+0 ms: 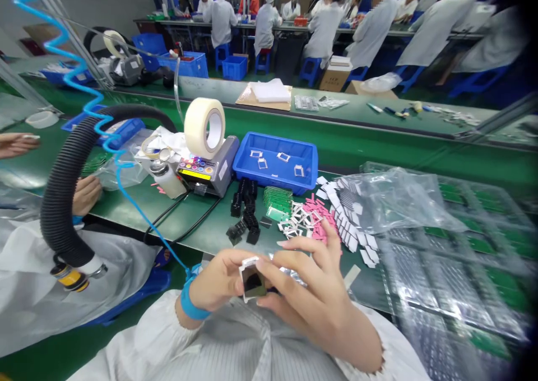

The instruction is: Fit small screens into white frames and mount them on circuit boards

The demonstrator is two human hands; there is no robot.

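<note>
Left hand: I have the left hand [218, 283] closed on the left side of the white frame, fingers curled, with a blue wrist strap [192, 301] on the wrist.
Right hand: I have the right hand [313, 302] partly curled, its fingertips [269, 266] pressed on the right side of the same frame.
Held piece: the white frame [249, 277] sits between both hands, near the desk's near edge, around a dark square [254, 284]; silver foil [292, 272] shows just beyond it.
Desk, just ahead: pink pieces [321, 218] and loose white frames [298, 221] lie in a pile beside green boards [277, 201] and black parts [246, 207], all on the green desk [202, 224].
Desk, far: a blue tray [275, 162] holds more white frames; a tape dispenser [205, 171] with a tape roll [204, 128] stands to its left, beside a bottle [167, 178].
Right: a clear plastic bag [395, 201] lies over stacked blister trays [454, 269] of green boards.
Left: a black corrugated hose [63, 190] arcs past a co-worker's hand [86, 196].
Far: people in white gowns and caps [323, 28] sit along another desk.
</note>
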